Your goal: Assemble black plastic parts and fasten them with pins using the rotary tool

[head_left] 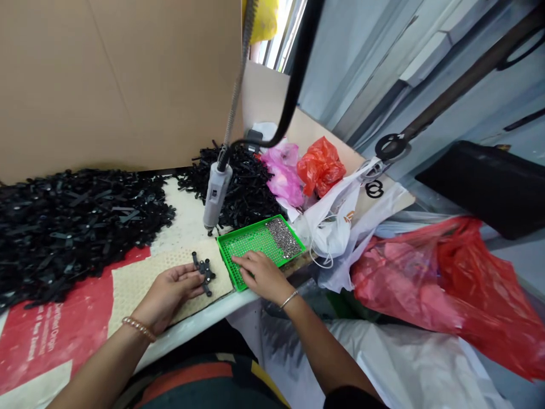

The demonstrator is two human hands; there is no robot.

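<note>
My left hand [172, 289] is closed on a small black plastic bracket [207, 272] with several jointed arms, held just over a cream textured mat [131, 284]. My right hand [261, 275] reaches over the near part of a green perforated tray [225, 255], its index finger stretched out towards the tray's left side and its thumb apart. Small silver metal pieces, which look like screws [283, 237], are heaped at the tray's right end. A grey electric screwdriver [217, 196] hangs upright behind the mat, its tip close to the tray's left corner.
A large pile of black plastic parts [76, 221] covers the left of the table, and a second pile [249, 190] lies behind the tray. Pink [285, 173] and red bags [321, 167] sit at the back right. A big red bag [426, 272] stands right of the table.
</note>
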